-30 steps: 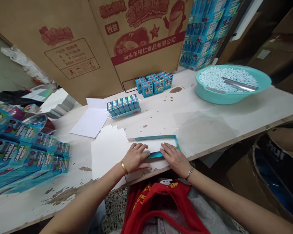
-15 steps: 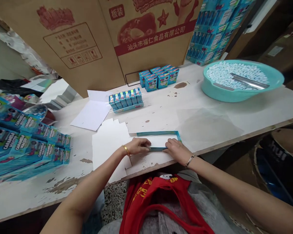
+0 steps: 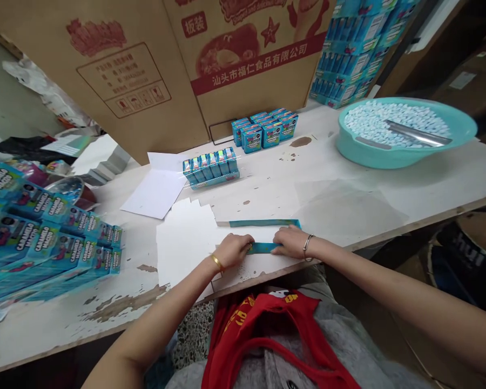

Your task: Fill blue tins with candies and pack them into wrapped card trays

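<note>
A shallow cardboard tray (image 3: 263,248), white inside with blue printed sides, lies near the table's front edge. My left hand (image 3: 231,249) pinches its near side wall toward the left, fingers pressed together. At the right end, my right hand (image 3: 290,241) has its fingers closed around the same wall by the corner. The far side wall stands up, printed in blue. Flat white card blanks (image 3: 184,237) lie spread just left of the tray, partly under my left forearm. My fingertips hide the tray's near corners.
Farther back stand a wrapped row of small blue boxes (image 3: 211,167) and a cluster of candy boxes (image 3: 263,132). A turquoise basin (image 3: 389,154) of pale candies with a metal scoop (image 3: 419,133) is at right. Stacked blue boxes (image 3: 65,237) fill the left. A large carton (image 3: 178,108) stands behind.
The near wall of the tray has turned so more of its blue face shows. My hands stay on it, the left shifted slightly right and the right wrist raised a little.
</note>
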The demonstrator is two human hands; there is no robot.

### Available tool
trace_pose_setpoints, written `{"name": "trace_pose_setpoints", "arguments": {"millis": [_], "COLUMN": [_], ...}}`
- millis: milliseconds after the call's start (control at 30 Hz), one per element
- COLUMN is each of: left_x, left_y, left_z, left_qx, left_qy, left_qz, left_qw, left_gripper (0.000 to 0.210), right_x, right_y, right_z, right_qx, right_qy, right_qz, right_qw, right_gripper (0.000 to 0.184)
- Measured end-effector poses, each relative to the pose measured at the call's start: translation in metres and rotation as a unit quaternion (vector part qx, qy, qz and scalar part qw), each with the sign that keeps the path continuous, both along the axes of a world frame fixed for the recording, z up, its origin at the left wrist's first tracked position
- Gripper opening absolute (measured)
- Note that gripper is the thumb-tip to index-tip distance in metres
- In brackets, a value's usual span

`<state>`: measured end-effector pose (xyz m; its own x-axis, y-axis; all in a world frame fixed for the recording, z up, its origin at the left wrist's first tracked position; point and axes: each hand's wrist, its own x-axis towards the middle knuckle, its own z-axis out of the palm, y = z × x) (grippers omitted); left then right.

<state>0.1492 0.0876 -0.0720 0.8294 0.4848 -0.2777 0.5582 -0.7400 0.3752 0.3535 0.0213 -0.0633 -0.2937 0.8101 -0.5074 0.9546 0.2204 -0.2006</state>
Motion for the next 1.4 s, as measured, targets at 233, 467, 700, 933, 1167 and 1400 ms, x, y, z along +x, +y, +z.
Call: {"name": "trace_pose_setpoints", "arguments": {"millis": [233,467,700,933,1167,1400], "left_x": [0.014,-0.031,-0.058,-0.037,-0.026,-0.025], "left_y": [-0.039,0.018,0.026,0.007,-0.015,-0.019], "left_z": [0.001,0.046,0.036,0.017,0.016,0.011], "left_qx": [0.034,0.227,0.141,0.105,0.123,0.157], "left_qy": [-0.113,-0.003,0.025,-0.06,-0.016,0.019], "left_qz": [0.104,-0.083,-0.295,-0.341,-0.345,-0.352], "left_qw": [0.988,0.97,0.945,0.932,0.93,0.923], "left_gripper": [0.022,0.056,0.029,0.024,0.034,0.034], "right_x": [0.011,-0.044,-0.054,-0.004,0.0,0.003], "right_y": [0.003,-0.051,-0.066,-0.073,-0.074,-0.073], "right_z": [0.014,0.014,-0.027,-0.033,-0.034,-0.039], "right_qx": [0.243,0.285,0.293,0.279,0.277,0.283], "right_qy": [-0.049,0.045,0.109,0.173,0.178,0.268], "right_qz": [0.054,0.043,0.019,0.085,0.101,0.076], "right_qw": [0.967,0.957,0.95,0.941,0.939,0.918], "right_gripper": [0.019,0.056,0.029,0.033,0.038,0.037]}}
